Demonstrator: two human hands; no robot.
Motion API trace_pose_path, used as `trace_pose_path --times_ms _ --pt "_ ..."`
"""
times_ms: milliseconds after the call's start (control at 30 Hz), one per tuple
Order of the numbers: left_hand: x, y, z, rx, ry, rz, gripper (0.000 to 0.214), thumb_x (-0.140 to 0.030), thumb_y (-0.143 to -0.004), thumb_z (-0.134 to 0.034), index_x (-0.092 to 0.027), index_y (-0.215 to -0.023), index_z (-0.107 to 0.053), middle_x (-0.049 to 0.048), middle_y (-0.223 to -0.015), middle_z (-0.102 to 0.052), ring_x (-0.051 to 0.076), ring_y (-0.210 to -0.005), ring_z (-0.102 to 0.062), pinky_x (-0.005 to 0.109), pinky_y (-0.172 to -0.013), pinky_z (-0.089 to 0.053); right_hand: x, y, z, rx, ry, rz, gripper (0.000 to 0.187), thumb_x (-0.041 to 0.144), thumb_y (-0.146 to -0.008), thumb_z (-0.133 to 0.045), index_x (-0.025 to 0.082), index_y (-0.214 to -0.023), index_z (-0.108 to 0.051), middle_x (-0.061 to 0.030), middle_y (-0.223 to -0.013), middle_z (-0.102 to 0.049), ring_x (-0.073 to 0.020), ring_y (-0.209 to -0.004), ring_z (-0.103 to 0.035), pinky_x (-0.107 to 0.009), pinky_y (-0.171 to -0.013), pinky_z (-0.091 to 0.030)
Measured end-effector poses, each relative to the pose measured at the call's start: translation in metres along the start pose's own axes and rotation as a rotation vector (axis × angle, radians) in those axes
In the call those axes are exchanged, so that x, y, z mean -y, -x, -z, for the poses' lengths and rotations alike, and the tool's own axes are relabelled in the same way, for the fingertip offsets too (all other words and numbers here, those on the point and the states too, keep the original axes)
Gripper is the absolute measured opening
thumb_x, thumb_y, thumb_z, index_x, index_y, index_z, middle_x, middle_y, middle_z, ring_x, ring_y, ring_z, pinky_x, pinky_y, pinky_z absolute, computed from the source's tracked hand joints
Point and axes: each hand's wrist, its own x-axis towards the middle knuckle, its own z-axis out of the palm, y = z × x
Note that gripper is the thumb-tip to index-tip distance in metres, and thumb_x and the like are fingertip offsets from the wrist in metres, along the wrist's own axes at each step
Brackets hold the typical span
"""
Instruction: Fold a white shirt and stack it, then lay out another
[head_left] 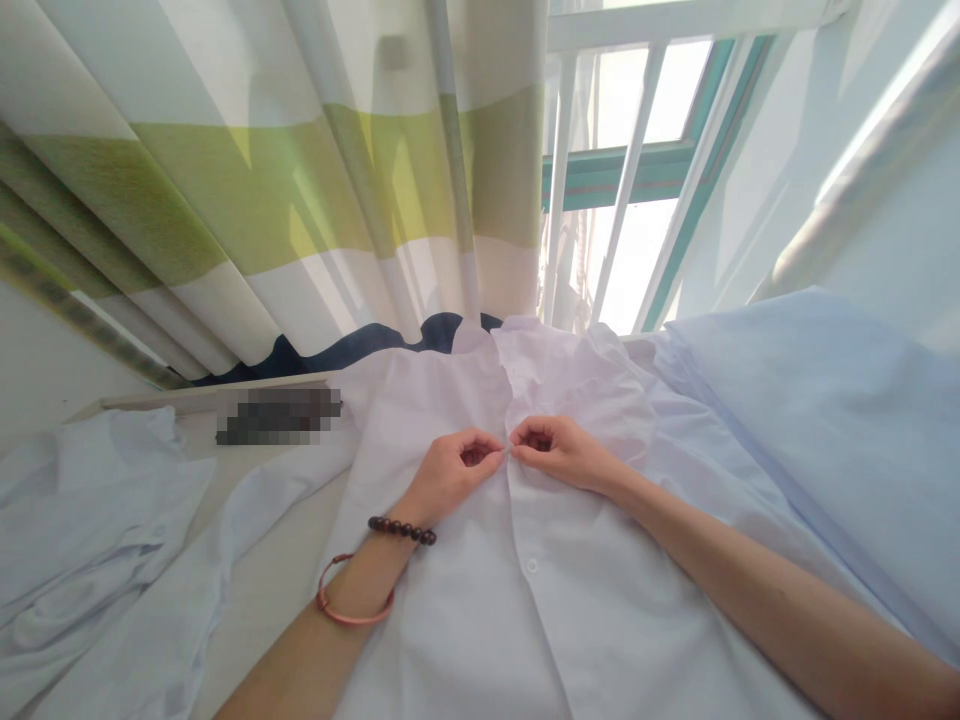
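Observation:
A white button-up shirt [450, 600] lies front side up before me, its collar away from me. My left hand [459, 465] pinches the shirt's front edge from the left, thumb and forefinger together. From the right, my right hand [551, 452] pinches the same front edge, its fingertips almost meeting those of the left. Whatever small part sits between the fingertips is hidden. Below the hands, a white button [532, 566] shows on the front band. One shirt sleeve [262, 490] stretches out to the left.
Another crumpled white garment [90, 520] lies at the left, and folded white cloth [825, 400] at the right. A blurred-out dark object [277, 416] rests near the back edge. Behind hang green-and-white curtains [300, 190] beside a window with white bars [630, 170].

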Motion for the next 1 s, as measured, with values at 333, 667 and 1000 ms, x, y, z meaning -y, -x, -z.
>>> trace_pose_path --times_ms 333,667,1000 --pt "-0.003 -0.0005 0.002 -0.006 0.112 0.054 0.024 -0.039 -0.076 -0.066 -0.017 -0.081 -0.071 0.0039 -0.083 -0.074 0.019 -0.078 -0.066 0.027 -0.071 -0.05 -0.0006 0.0013 0.0023 -0.066 0.011 0.009 0.012 0.031 -0.077 -0.064 0.019 -0.078 -0.067 0.0052 -0.056 -0.049 -0.0098 -0.055 -0.042 -0.023 -0.051 -0.033" --pt "-0.0014 0.0009 0.0031 0.02 0.124 0.07 0.023 -0.038 -0.078 -0.066 -0.016 -0.082 -0.071 0.0039 -0.083 -0.074 0.019 -0.079 -0.066 0.026 -0.071 -0.05 0.0017 0.0023 0.0012 -0.07 -0.004 0.001 0.01 0.028 -0.077 -0.066 0.018 -0.077 -0.07 0.0039 -0.06 -0.054 -0.0096 -0.057 -0.044 -0.023 -0.053 -0.034" --pt "-0.0039 -0.0003 0.0016 0.024 0.092 0.057 0.021 -0.036 -0.077 -0.065 -0.016 -0.081 -0.071 0.0031 -0.082 -0.073 0.018 -0.078 -0.066 0.026 -0.072 -0.049 0.0042 0.0026 0.0029 -0.049 -0.031 -0.036 0.013 0.028 -0.075 -0.066 0.016 -0.076 -0.071 0.0027 -0.061 -0.056 -0.0099 -0.058 -0.045 -0.023 -0.053 -0.033"
